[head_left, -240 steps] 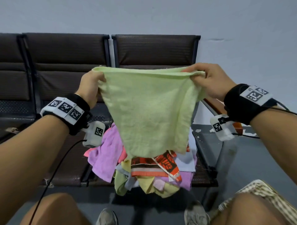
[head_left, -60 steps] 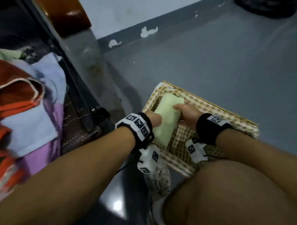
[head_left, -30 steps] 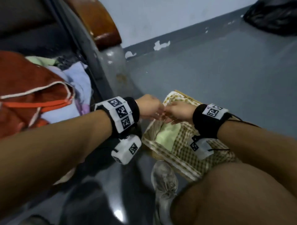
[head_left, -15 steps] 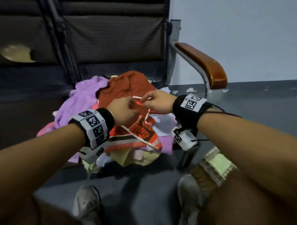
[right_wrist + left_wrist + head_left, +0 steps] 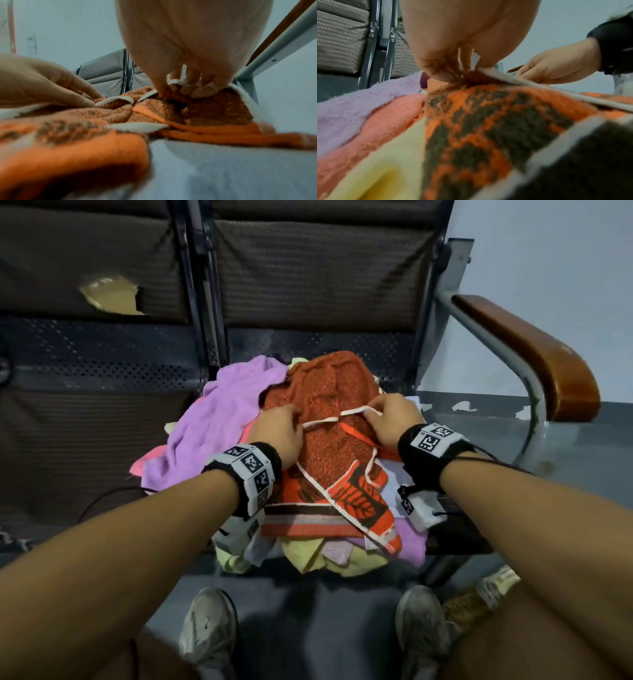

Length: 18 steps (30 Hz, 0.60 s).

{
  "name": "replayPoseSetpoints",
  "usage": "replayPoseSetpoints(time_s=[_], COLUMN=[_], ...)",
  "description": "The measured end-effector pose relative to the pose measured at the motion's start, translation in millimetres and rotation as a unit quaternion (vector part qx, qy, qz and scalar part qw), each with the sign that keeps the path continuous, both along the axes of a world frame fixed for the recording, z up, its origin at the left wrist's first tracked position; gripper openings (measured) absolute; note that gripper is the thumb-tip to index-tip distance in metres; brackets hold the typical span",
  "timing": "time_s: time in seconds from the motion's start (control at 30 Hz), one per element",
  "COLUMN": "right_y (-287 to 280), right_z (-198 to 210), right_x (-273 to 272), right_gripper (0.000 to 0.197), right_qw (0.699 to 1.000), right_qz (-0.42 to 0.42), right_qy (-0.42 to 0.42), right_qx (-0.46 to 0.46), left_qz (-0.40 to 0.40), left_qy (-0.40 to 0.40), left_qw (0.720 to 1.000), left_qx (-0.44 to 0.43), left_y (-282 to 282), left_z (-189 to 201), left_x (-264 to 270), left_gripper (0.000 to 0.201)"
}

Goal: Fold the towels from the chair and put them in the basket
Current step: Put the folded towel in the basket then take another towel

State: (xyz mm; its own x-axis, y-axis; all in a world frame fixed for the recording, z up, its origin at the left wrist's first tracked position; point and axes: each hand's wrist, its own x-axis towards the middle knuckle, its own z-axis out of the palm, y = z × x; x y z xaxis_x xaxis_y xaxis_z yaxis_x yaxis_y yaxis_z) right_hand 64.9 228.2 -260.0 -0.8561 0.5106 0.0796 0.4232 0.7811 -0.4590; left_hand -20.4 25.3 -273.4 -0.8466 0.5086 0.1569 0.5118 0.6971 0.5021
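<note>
Head view, orange towel (image 5: pixel 329 412): I see it on top of the heap on the chair seat (image 5: pixel 102 440), its white edge raised between my two hands.
Left hand (image 5: pixel 279 433): I have the fingers curled down onto the towel's white edge at its left end; in the left wrist view the fingertips (image 5: pixel 443 75) dig into the cloth, pinching it.
Right hand (image 5: pixel 394 416): my fingers and thumb are bent round the white edge at its right end; the right wrist view shows the fingertips (image 5: pixel 197 90) hooked over that edge.
Heap: a purple towel (image 5: pixel 219 422) lies to the left of the orange one, yellow towels (image 5: pixel 308 559) hang off the front, and a pale blue towel (image 5: pixel 223 169) lies under my right wrist.
Basket (image 5: pixel 479 597): I see only a corner on the floor by my right shoe (image 5: pixel 421 631), below the wooden armrest (image 5: pixel 534 354).
</note>
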Motion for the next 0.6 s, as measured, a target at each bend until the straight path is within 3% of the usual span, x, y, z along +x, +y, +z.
replayPoseSetpoints(time_s=[0.1,0.23,0.3,0.4,0.5,0.6], right_y=[-4,-8,-8,-12,-22,-25], right_z=[13,28,34,39,40,35], right_x=[1,12,19,28,38,45], right_gripper=[0.029,0.033,0.029,0.031,0.025,0.023], right_qw=[0.992,0.973,0.973,0.967,0.970,0.968], right_qz=[-0.001,-0.005,-0.014,0.035,0.124,0.211], right_qy=[0.126,0.220,0.227,0.246,0.199,0.128], right_qx=[0.018,0.073,0.048,-0.052,-0.062,-0.034], left_qz=[0.024,0.070,0.054,0.013,0.077,0.194], left_qy=[-0.003,-0.104,-0.175,-0.136,-0.097,-0.164], left_qw=[0.998,0.983,0.962,0.970,0.978,0.946], left_qx=[0.056,0.133,0.204,0.202,0.168,0.201], left_y=[6,9,10,7,-2,-12], left_z=[8,23,31,35,38,53], left_x=[-7,-9,-5,4,-3,-11], left_gripper=[0.022,0.030,0.039,0.031,0.040,0.069])
